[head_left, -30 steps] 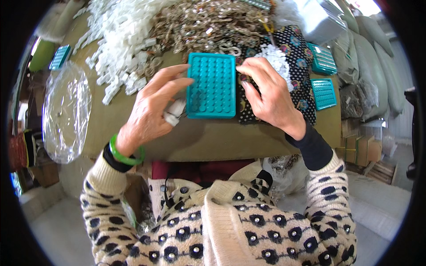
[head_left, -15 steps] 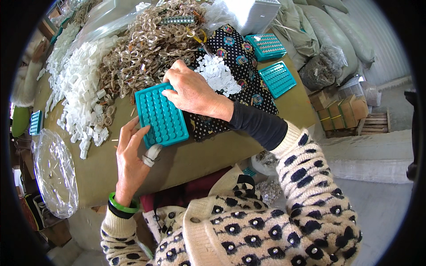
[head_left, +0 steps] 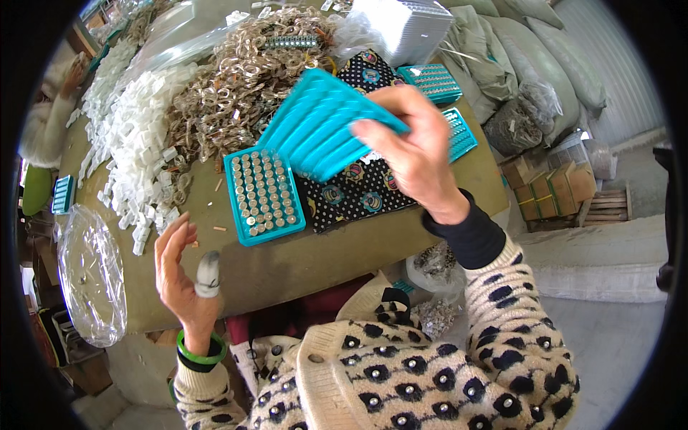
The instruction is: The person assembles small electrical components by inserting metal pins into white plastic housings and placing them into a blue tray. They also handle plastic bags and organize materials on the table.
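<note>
My right hand (head_left: 423,147) grips a teal plastic tray (head_left: 326,125) by its right edge. The tray is tilted in the air, its ridged face slightly blurred. Below and left of it, a second teal tray (head_left: 298,231) lies on the table, filled with rows of small round silvery pieces (head_left: 261,188). My left hand (head_left: 183,276) hovers left of that filled tray, fingers apart and touching nothing. A whitish wrap covers its thumb. Under the raised tray spreads a black dotted cloth (head_left: 369,188); the white chips on it are mostly hidden.
Heaps of white plastic pieces (head_left: 136,129) and brownish clear loops (head_left: 222,93) cover the table's far left. More teal trays (head_left: 432,80) stand at the right edge, beside a white stack (head_left: 405,32). Sacks (head_left: 530,64) and cartons (head_left: 548,188) lie right of the table.
The upper teal tray has been lifted off and carried right by my right hand, uncovering the round pieces. My left hand has let go and drawn back toward me.
</note>
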Tool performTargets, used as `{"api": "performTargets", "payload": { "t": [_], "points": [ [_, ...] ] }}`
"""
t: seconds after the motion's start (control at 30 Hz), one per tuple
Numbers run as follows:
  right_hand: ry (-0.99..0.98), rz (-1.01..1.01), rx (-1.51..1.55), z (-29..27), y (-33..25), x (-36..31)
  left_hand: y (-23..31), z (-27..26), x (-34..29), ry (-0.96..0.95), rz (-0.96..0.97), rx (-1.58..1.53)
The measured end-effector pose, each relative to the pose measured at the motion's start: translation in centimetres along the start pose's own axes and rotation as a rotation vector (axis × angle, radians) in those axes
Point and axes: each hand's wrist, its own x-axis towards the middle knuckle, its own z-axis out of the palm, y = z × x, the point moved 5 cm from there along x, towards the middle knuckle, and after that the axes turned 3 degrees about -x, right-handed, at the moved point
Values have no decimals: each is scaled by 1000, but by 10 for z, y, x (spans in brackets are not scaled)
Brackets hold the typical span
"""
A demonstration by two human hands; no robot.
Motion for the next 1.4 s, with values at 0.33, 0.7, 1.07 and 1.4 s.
{"api": "performTargets", "payload": {
  "t": [0.33, 0.7, 1.07, 1.4],
  "points": [
    [43, -727, -1109, -98, 42, -42, -15, -27, -53, 89, -82, 156],
    [39, -449, -1672, -129, 111, 18, -20, -28, -67, 114, -133, 313],
    [92, -324, -1762, -150, 137, 50, -25, -23, -68, 117, -134, 366],
    [-6, -333, -1874, -148, 141, 36, -24, -19, -67, 81, -85, 371]
  ]
}}
